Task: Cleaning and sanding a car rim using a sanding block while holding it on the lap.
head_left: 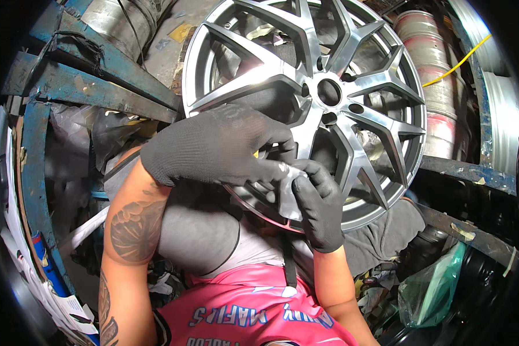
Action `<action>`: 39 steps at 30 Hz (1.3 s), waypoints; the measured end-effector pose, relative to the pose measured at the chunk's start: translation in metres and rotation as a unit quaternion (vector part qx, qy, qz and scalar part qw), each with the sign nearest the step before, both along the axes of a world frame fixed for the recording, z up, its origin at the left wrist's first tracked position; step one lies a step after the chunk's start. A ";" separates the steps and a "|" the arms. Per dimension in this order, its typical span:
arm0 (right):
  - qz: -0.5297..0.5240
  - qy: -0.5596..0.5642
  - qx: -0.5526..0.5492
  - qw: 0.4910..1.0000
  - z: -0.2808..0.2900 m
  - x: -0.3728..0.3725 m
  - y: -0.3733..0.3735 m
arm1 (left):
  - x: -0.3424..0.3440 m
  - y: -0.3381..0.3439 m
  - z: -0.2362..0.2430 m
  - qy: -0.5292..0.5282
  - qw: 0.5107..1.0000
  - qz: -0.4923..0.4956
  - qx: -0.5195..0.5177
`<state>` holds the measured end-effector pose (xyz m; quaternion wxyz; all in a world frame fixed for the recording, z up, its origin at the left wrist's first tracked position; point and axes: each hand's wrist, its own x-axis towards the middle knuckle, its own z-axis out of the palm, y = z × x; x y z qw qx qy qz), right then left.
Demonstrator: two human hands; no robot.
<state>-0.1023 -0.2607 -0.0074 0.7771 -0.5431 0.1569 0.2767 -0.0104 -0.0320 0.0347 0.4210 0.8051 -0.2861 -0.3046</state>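
Note:
A silver and dark grey alloy wheel (380, 86) lies face up over my lap, its spokes spreading from a round centre hole. My left hand (225, 144), in a dark knit glove, reaches across its near left part with fingers bent. The left fingertips pinch the upper end of a small folded light-grey scrap (290, 199); whether it is cloth or paper, I cannot tell. My right hand (319, 203), gloved alike, grips the same scrap between thumb and fingers. Both hands meet over the wheel's near spokes, hiding part of the rim.
A blue metal frame (37, 167) stands at the left, with a blue beam (115, 95) reaching toward the wheel. Stacked metal wheel barrels (429, 75) are at the right, near a yellow cord (458, 62). A grey cloth (380, 239) and a green plastic bag (432, 288) lie lower right.

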 end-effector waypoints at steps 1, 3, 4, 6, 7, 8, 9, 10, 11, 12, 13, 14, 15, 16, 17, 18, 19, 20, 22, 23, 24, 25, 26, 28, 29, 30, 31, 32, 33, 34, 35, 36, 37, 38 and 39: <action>-0.002 0.000 0.001 1.000 -0.002 -0.001 0.000 | 0.001 -0.001 0.002 -0.026 0.999 0.001 0.035; -0.003 -0.090 0.047 0.995 -0.010 -0.005 0.004 | -0.004 -0.003 0.001 -0.016 0.999 0.017 0.040; 0.000 -0.074 0.040 0.996 -0.013 -0.006 0.001 | -0.004 -0.004 -0.015 -0.095 0.995 0.035 -0.005; -0.027 -0.131 -0.011 0.991 -0.015 -0.006 0.008 | -0.003 -0.007 -0.021 -0.173 0.982 0.048 -0.053; -0.045 -0.185 -0.058 0.980 -0.014 -0.006 0.011 | -0.004 -0.008 -0.015 -0.119 0.989 0.078 -0.050; -0.051 -0.186 -0.060 0.979 -0.014 -0.004 0.010 | -0.004 -0.010 -0.011 -0.065 0.991 0.108 -0.046; -0.069 -0.194 -0.072 0.976 -0.015 -0.002 0.010 | -0.004 -0.010 -0.010 -0.066 0.991 0.105 -0.045; -0.087 -0.201 -0.084 0.972 -0.016 0.000 0.009 | -0.004 -0.009 -0.009 -0.058 0.992 0.108 -0.038; -0.103 -0.208 -0.096 0.968 -0.016 0.001 0.008 | -0.004 -0.010 -0.008 -0.050 0.992 0.110 -0.031; -0.094 -0.157 -0.076 0.980 -0.008 0.000 0.005 | -0.004 -0.010 -0.008 -0.050 0.992 0.110 -0.031; -0.094 -0.157 -0.076 0.980 -0.008 -0.002 0.004 | -0.003 -0.009 -0.009 -0.053 0.993 0.096 -0.039; -0.110 -0.132 -0.029 0.985 -0.008 -0.003 0.003 | -0.002 -0.009 -0.010 -0.054 0.994 0.083 -0.046; -0.125 -0.107 0.019 0.986 -0.006 -0.004 0.003 | -0.003 -0.008 -0.009 -0.058 0.994 0.072 -0.052; -0.121 -0.107 0.022 0.987 -0.008 -0.005 0.004 | -0.004 -0.008 -0.008 -0.058 0.994 0.076 -0.050; -0.141 -0.113 0.083 0.980 -0.013 -0.007 0.006 | -0.005 -0.009 -0.006 -0.067 0.994 0.076 -0.036; -0.164 -0.119 0.138 0.969 -0.019 -0.009 0.005 | -0.005 -0.013 -0.009 -0.074 0.994 0.072 -0.027; -0.162 -0.119 0.136 0.970 -0.022 -0.010 0.004 | -0.005 -0.015 -0.015 -0.074 0.994 0.074 -0.029; -0.155 -0.121 0.161 0.967 -0.024 -0.010 0.002 | -0.005 -0.018 -0.023 -0.101 0.992 0.067 -0.042; -0.141 -0.097 0.187 0.967 -0.016 -0.011 0.004 | -0.006 -0.022 -0.025 -0.086 0.993 0.072 -0.039; -0.137 -0.095 0.187 0.968 -0.020 -0.010 0.005 | -0.006 -0.024 -0.025 -0.085 0.993 0.076 -0.038; -0.138 -0.118 0.201 0.963 -0.024 -0.009 0.008 | -0.008 -0.025 -0.025 -0.100 0.992 0.073 -0.018; -0.140 -0.141 0.214 0.956 -0.025 -0.008 0.011 | -0.009 -0.027 -0.025 -0.115 0.991 0.069 0.001; -0.130 -0.110 0.133 0.976 -0.021 -0.009 0.009 | -0.015 -0.032 -0.035 -0.150 0.986 0.076 -0.012; -0.110 -0.100 0.059 0.987 -0.016 -0.007 0.009 | -0.032 -0.042 -0.041 -0.194 0.975 0.100 0.043; -0.095 -0.091 -0.016 0.991 -0.016 -0.006 0.008 | -0.039 -0.046 -0.042 -0.238 0.959 0.118 0.097; -0.109 -0.135 -0.065 0.983 -0.024 -0.004 0.009 | -0.040 -0.047 -0.040 -0.244 0.957 0.118 0.106; -0.107 -0.134 -0.066 0.983 -0.024 -0.005 0.004 | -0.038 -0.044 -0.036 -0.242 0.957 0.120 0.106; -0.080 -0.205 -0.166 0.961 -0.019 -0.008 -0.001 | -0.034 -0.039 -0.030 -0.199 0.969 0.105 0.101; -0.051 -0.274 -0.261 0.924 -0.016 -0.007 -0.005 | -0.029 -0.032 -0.022 -0.155 0.979 0.090 0.098; -0.032 -0.321 -0.290 0.901 -0.018 -0.005 -0.010 | -0.026 -0.022 -0.021 -0.232 0.961 0.141 0.053; -0.033 -0.319 -0.293 0.901 -0.014 -0.007 -0.013 | -0.018 -0.009 -0.021 -0.278 0.943 0.171 0.064; 0.053 -0.352 -0.352 0.866 -0.005 -0.007 -0.012 | -0.011 0.004 -0.016 -0.163 0.953 0.226 0.116; 0.138 -0.381 -0.408 0.818 0.003 -0.009 -0.013 | -0.005 0.017 -0.014 -0.245 0.925 0.241 0.161; 0.166 -0.376 -0.395 0.822 0.005 -0.014 -0.012 | 0.001 0.027 -0.007 -0.217 0.930 0.245 0.170; 0.188 -0.370 -0.381 0.826 0.007 -0.019 -0.007 | 0.004 0.034 0.000 -0.188 0.932 0.251 0.182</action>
